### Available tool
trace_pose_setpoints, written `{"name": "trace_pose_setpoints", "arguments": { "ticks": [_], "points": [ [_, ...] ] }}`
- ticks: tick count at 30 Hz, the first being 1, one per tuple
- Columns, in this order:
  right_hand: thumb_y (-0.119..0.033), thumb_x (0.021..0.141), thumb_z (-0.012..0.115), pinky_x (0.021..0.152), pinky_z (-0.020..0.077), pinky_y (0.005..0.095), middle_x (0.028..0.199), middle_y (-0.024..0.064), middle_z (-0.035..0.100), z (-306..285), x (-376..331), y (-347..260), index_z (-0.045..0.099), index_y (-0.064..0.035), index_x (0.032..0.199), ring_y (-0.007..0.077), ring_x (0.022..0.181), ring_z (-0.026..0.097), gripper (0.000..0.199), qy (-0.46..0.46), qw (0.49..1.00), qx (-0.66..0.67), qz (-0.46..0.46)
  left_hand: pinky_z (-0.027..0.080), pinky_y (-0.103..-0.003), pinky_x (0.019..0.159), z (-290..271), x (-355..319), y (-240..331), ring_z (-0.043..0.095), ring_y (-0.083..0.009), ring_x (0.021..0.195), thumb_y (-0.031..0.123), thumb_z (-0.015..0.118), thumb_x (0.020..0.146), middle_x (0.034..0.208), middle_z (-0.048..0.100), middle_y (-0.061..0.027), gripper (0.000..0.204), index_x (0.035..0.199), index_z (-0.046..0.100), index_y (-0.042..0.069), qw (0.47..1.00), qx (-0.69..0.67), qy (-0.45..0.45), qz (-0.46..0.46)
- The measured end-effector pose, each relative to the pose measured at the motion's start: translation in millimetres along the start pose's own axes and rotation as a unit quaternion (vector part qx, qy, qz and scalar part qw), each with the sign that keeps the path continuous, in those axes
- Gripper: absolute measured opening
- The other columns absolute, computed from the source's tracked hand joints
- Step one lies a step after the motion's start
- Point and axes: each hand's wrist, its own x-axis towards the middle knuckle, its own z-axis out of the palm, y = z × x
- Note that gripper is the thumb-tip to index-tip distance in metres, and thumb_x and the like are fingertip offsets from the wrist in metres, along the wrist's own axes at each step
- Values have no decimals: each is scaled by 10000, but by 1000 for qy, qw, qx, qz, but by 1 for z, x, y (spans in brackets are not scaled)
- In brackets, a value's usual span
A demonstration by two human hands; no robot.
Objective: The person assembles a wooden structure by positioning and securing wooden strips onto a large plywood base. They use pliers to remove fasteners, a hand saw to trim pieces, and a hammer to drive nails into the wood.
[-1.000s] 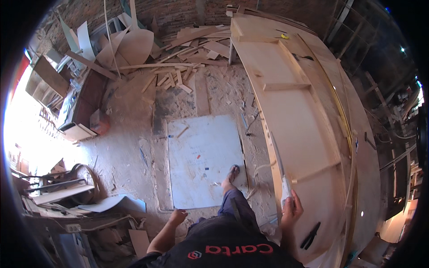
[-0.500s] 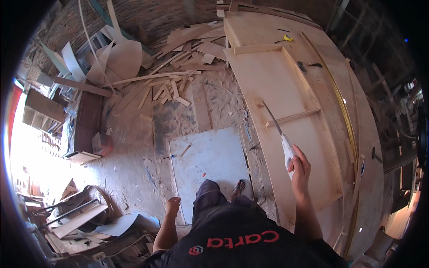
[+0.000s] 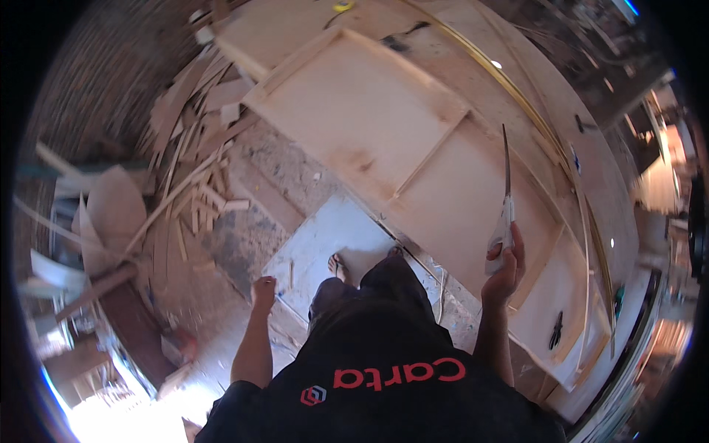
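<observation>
My right hand (image 3: 504,267) is wrapped round the white handle of a hand saw (image 3: 507,173). Its narrow, tapering blade points up and away from me, over a shallow wooden frame panel (image 3: 340,111) with a thin crosspiece (image 3: 432,156). Whether the blade touches the panel I cannot tell. My left hand (image 3: 264,290) hangs at my left side, its fingers curled closed with nothing visible in them, above the floor beside a pale board (image 3: 325,232).
The panel lies on a large wooden worktop (image 3: 598,184) with a long yellow strip (image 3: 493,65), a yellow tape measure (image 3: 343,6) and dark-handled pliers (image 3: 556,331). Wood offcuts (image 3: 203,133) are heaped at the far left, near a curved panel (image 3: 114,214).
My view has turned right, so the bench now slants across it and the pliers have come into view. The saw stays in my right hand, its blade now more upright in the picture.
</observation>
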Motion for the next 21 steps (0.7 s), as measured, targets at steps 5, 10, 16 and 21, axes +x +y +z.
{"name": "trace_pose_setpoints", "arguments": {
  "ticks": [5, 10, 16, 21],
  "points": [
    [-23, 934, 491, 817, 489, 322, 890, 83, 682, -5, 21, 11, 610, 18, 1401, 160, 861, 620, 483, 37, 994, -106, -3, 536, -348, 721, -20, 83, 148, 677, -187, 762, 216, 702, 937, 825, 742, -101, 247, 1033, 756, -4, 996, -85, 32, 21],
    [-31, 931, 583, 960, 472, 447, 1018, 143, 728, -15, 109, 16, 612, -107, 1423, 303, 1051, 640, 498, -122, 908, -385, -113, 535, -332, 724, 18, 113, 216, 666, -180, 765, 222, 696, 958, 861, 741, -86, 256, 1058, 741, -9, 989, -96, 72, 87],
    [-87, 953, 595, 1134, 350, 527, 1283, 167, 652, -1, 261, 77, 511, -214, 1511, 385, 1274, 522, 579, -225, 780, -571, -126, 564, -369, 785, 45, 94, 238, 701, -237, 868, 173, 685, 972, 993, 751, -164, 287, 1102, 714, -80, 996, -63, 59, 22],
    [-73, 905, 587, 1161, 302, 601, 1309, 137, 639, 20, 324, 103, 543, -199, 1487, 366, 1294, 526, 597, -73, 763, -624, -156, 571, -386, 820, 29, 90, 261, 701, -292, 937, 178, 700, 964, 1072, 725, -220, 332, 1142, 695, -102, 986, 100, 115, 74]
  ]
}}
